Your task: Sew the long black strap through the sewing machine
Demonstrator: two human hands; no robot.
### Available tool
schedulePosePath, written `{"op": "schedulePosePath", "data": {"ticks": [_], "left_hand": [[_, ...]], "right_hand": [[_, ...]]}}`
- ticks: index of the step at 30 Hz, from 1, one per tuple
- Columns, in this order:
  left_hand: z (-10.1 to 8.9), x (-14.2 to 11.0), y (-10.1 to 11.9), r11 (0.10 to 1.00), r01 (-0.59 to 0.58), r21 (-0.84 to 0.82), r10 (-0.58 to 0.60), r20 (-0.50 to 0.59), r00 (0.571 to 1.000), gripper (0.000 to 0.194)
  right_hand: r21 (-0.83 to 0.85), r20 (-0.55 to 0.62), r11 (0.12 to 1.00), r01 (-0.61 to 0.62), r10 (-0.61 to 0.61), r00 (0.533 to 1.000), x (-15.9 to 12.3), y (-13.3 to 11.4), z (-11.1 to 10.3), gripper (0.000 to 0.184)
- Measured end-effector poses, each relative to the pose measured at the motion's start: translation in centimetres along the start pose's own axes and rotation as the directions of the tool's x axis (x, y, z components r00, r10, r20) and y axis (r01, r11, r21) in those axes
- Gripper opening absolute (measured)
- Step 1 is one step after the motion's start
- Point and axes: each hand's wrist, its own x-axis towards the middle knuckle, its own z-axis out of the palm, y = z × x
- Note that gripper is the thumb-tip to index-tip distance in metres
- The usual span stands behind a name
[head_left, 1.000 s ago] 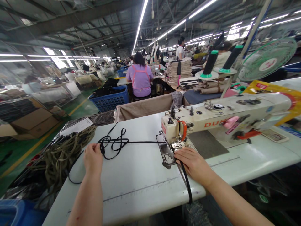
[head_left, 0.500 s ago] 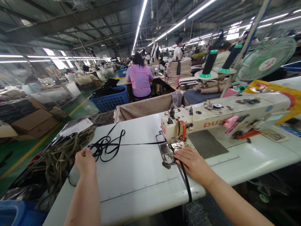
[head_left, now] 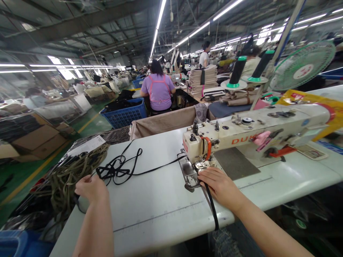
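My left hand point(head_left: 93, 190) is closed in a pinch on a black strap at the left side of the white table point(head_left: 150, 207). Beside it lies a loose tangle of the same black strap point(head_left: 139, 174), and one length runs from there to the sewing machine point(head_left: 198, 146). My right hand point(head_left: 221, 186) rests by the presser foot point(head_left: 201, 165), its fingers together over the strap, which passes beneath them and hangs over the table's front edge. The thumb is mostly hidden.
Olive straps point(head_left: 64, 189) lie heaped left of the table, above a blue bin point(head_left: 18, 242). Thread cones point(head_left: 237, 73) and a green fan point(head_left: 304, 67) stand behind the machine. Ahead, a person in a purple top point(head_left: 158, 92) sits beside a blue basket point(head_left: 124, 112).
My left hand has moved left and slightly toward me, and the tangle has shifted left with it. The strap length near the machine has gone from taut to slack. My right hand has stayed put.
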Motion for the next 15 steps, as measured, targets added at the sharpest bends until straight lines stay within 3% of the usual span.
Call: {"op": "schedulePosePath", "data": {"ticks": [2, 4, 5, 7, 9, 11, 13, 15], "left_hand": [[-0.7, -1.0, 1.5, 0.967, -0.196, 0.163, 0.208, -0.064, 0.976, 0.037], [-0.8, -2.8, 3.2, 0.874, -0.436, 0.213, 0.440, 0.035, 0.898, 0.036], [-0.5, -4.0, 4.1, 0.810, -0.557, 0.184, 0.539, 0.138, 0.831, 0.033], [0.6, -6.9, 5.5, 0.680, -0.731, 0.049, 0.669, 0.365, 0.647, 0.032], [2.1, -9.7, 6.3, 0.577, -0.813, -0.081, 0.709, 0.544, 0.449, 0.040], [3.3, -12.0, 6.6, 0.519, -0.841, -0.153, 0.681, 0.669, 0.299, 0.043], [3.9, -13.0, 6.6, 0.492, -0.857, -0.153, 0.617, 0.756, 0.220, 0.029], [4.0, -12.9, 6.5, 0.464, -0.881, -0.091, 0.555, 0.805, 0.208, 0.019]], "right_hand": [[0.001, 0.005, 1.000, 0.003, -0.003, 1.000, 0.0, 0.0, 0.0, 0.025], [0.004, 0.007, 1.000, 0.008, -0.008, 1.000, 0.0, 0.0, 0.0, 0.025], [0.006, 0.004, 1.000, 0.012, -0.012, 1.000, 0.1, 0.1, 0.1, 0.025], [0.013, -0.004, 1.000, 0.014, -0.014, 1.000, 0.1, 0.1, 0.0, 0.024], [0.013, -0.003, 1.000, 0.009, -0.009, 1.000, 0.1, 0.0, -0.1, 0.024], [0.006, 0.007, 1.000, 0.003, -0.003, 1.000, 0.1, -0.1, -0.2, 0.025], [0.000, 0.009, 1.000, 0.000, 0.000, 1.000, 0.1, -0.1, -0.2, 0.024], [0.001, 0.001, 1.000, 0.005, -0.005, 1.000, 0.1, -0.1, -0.1, 0.024]]}}
